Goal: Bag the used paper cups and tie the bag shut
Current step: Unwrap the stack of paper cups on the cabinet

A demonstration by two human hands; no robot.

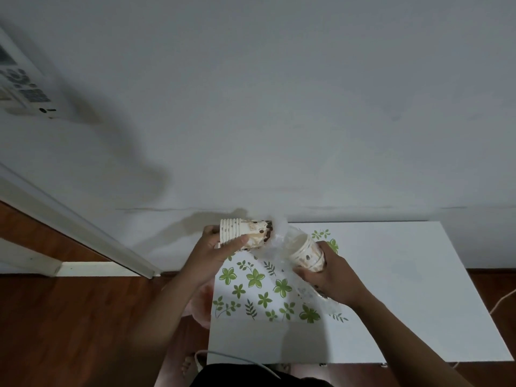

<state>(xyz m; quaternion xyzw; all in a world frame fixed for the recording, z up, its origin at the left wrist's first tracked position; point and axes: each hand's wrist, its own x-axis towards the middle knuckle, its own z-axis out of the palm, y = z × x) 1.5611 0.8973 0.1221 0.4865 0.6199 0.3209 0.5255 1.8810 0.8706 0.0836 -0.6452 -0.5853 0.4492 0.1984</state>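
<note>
My left hand (220, 247) grips a nested stack of several paper cups (245, 233), held on its side above the table's far left corner, rims pointing left. Its base end touches the mouth of a clear plastic bag (275, 247). My right hand (326, 277) holds the bag around another stack of cups (305, 254) that lies inside it, tilted. The bag's loose end trails under my right wrist onto the table.
The white table (405, 289) has a green leaf and flower print (259, 291) on its left part and stands against a white wall. Wooden floor lies to the left. A white cable (237, 358) runs near the table's front edge. My bare feet show below.
</note>
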